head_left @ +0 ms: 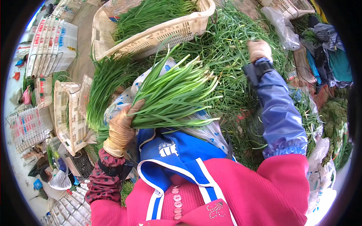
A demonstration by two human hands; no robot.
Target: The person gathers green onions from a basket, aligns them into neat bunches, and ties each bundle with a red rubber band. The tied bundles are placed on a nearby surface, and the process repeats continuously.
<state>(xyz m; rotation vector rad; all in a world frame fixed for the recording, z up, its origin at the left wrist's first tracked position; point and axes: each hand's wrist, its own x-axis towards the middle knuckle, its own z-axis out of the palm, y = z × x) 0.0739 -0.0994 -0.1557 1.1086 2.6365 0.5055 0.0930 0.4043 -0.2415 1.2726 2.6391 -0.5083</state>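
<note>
My left hand (122, 128), in a thin tan glove, is closed round a thick bunch of garlic chives (175, 94). The bunch lies across my lap, pale stem ends fanned out to the right. My right hand (260, 50), gloved too, is held above a wide heap of loose chive leaves (235, 49). Its fingers are curled in, and what they hold, if anything, is hidden. A neater stack of long chives (109, 83) lies to the left of the bunch. Under the bunch, a white plastic sheet with blue spots (122, 101) covers my knees.
A large cream plastic crate (151, 35) full of chives stands at the far side. To the left are a smaller crate (69, 116) and stacked white boxes (52, 45). A person (59, 177) sits at the lower left. Clear bags (279, 28) and dark cloth (326, 45) lie to the right.
</note>
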